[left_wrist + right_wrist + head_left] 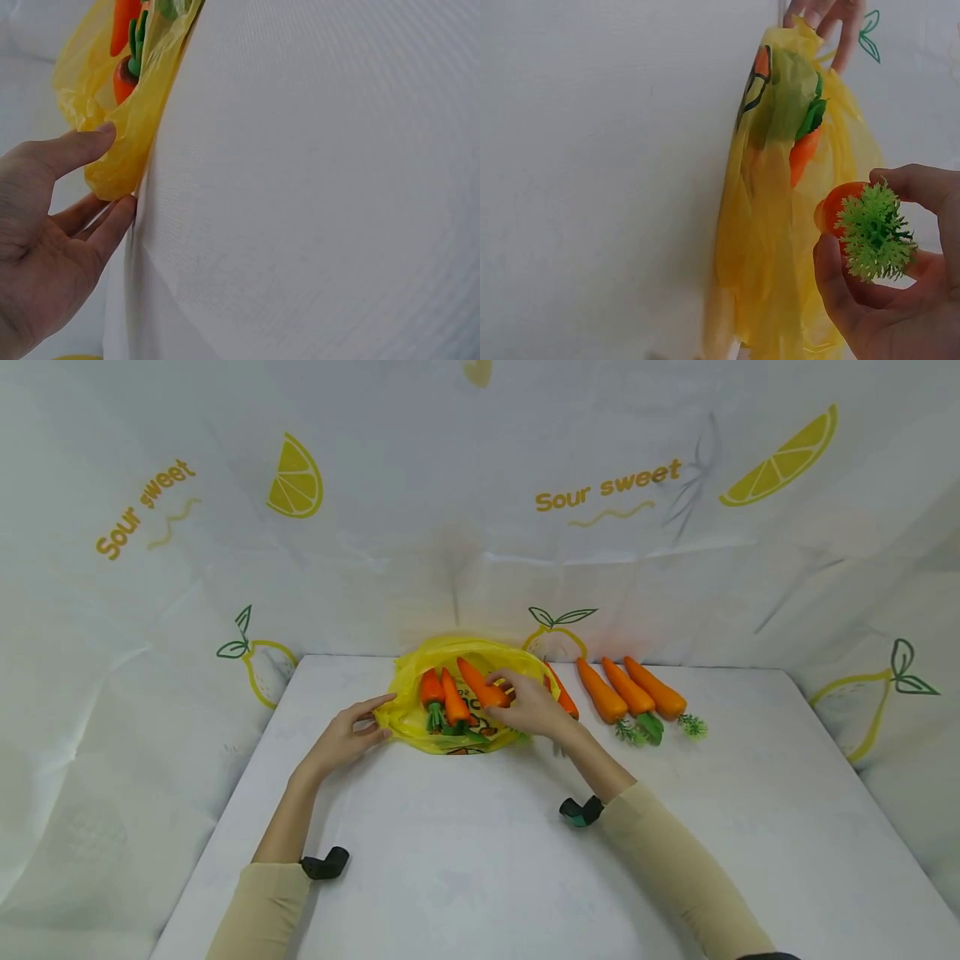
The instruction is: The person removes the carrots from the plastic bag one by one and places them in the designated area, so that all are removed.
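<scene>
A yellow plastic bag [408,727] lies with its mouth spread, and two orange carrots [453,700] with green tops show inside it. My left hand [348,739] holds the bag's left edge; in the left wrist view the thumb [97,140] is on one side of the yellow film and the fingers on the other. My right hand [528,703] grips a carrot [478,683] over the bag's opening, its tip pointing away from me. In the right wrist view that carrot's frilly green top [877,236] faces the camera, between thumb and fingers.
Three carrots [630,689] with leafy tops lie side by side to the right of the bag. Another carrot [564,693] lies at the bag's right edge, partly hidden. Behind the white table [450,843] hangs a white sheet [420,543] printed with lemons.
</scene>
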